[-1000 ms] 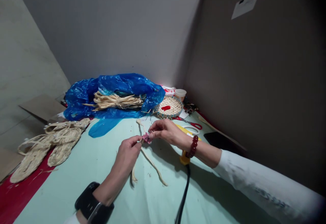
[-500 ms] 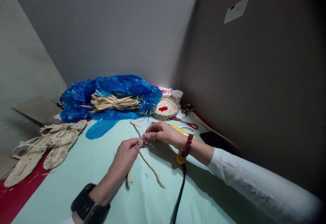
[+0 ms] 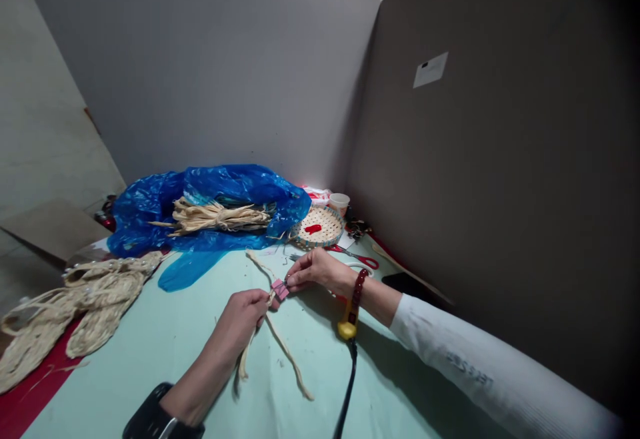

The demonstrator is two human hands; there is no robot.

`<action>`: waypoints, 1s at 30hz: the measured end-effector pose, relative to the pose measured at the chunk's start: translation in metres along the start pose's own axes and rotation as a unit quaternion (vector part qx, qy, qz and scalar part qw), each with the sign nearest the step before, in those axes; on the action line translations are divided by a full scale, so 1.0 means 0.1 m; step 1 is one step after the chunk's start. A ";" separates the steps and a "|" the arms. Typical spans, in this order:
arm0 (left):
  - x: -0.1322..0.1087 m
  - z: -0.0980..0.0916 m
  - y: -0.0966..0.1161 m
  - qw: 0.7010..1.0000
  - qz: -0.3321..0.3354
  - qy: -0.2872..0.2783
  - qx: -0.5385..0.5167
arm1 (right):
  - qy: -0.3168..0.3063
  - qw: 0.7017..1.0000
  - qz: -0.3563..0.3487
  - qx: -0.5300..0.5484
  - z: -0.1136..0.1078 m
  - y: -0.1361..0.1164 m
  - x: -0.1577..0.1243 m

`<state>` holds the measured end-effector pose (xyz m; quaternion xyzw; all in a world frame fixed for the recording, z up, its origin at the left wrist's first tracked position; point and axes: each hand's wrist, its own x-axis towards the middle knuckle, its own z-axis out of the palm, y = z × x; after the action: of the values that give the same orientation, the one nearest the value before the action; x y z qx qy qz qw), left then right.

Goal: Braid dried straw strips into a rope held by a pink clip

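Observation:
Over the pale green table cover, my left hand [image 3: 250,312] pinches a plaited straw cord [image 3: 289,354], whose loose ends trail towards me and away from me. Right at these fingertips is a small pink clip [image 3: 281,289], which looks like a binder clip with thin dark wire handles. My right hand [image 3: 313,272] comes in from the right, thumb and fingers closed on the clip's right side. The fingers partly hide where clip and cord meet. Beneath my right wrist lies a yellow tool [image 3: 348,326] with a black cable, perhaps a glue gun.
A blue plastic bag [image 3: 225,182] holding a bundle of straw [image 3: 215,216] lies behind my hands. Woven straw sandals [image 3: 107,316] rest on the left. Further back right are a woven basket [image 3: 330,226] with a red item, red-handled scissors [image 3: 369,262] and a cup [image 3: 339,203]. Grey partitions enclose the table.
The camera view has tilted upward, showing a shelf above the partition. The pink clip has turned and shows more of its flat face. Both hands stay close together at the cord.

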<state>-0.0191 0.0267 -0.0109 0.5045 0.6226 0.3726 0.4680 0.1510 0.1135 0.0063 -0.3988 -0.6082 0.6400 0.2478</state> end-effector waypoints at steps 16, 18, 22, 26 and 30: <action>0.04 0.00 -0.01 1.000 -0.004 -0.004 -0.013 | 0.041 0.999 -0.009 -0.017 0.01 -0.01 -0.02; 0.04 0.00 -0.02 1.000 -0.006 -0.001 -0.015 | 0.059 0.998 -0.017 -0.031 0.01 0.00 0.02; 0.05 -0.01 -0.04 1.000 -0.013 0.000 -0.014 | 0.081 0.995 -0.029 -0.046 -0.01 0.01 0.08; 0.04 -0.01 -0.04 1.000 -0.014 0.001 -0.011 | 0.052 0.996 -0.047 -0.059 -0.09 -0.05 0.03; 0.02 0.00 -0.03 1.000 -0.014 0.005 -0.007 | -0.002 0.995 -0.050 -0.088 -0.21 -0.16 -0.03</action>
<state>-0.0203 0.0283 -0.0137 0.4907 0.6294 0.3729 0.4733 0.1672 0.1254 0.0235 -0.3875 -0.6818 0.5713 0.2421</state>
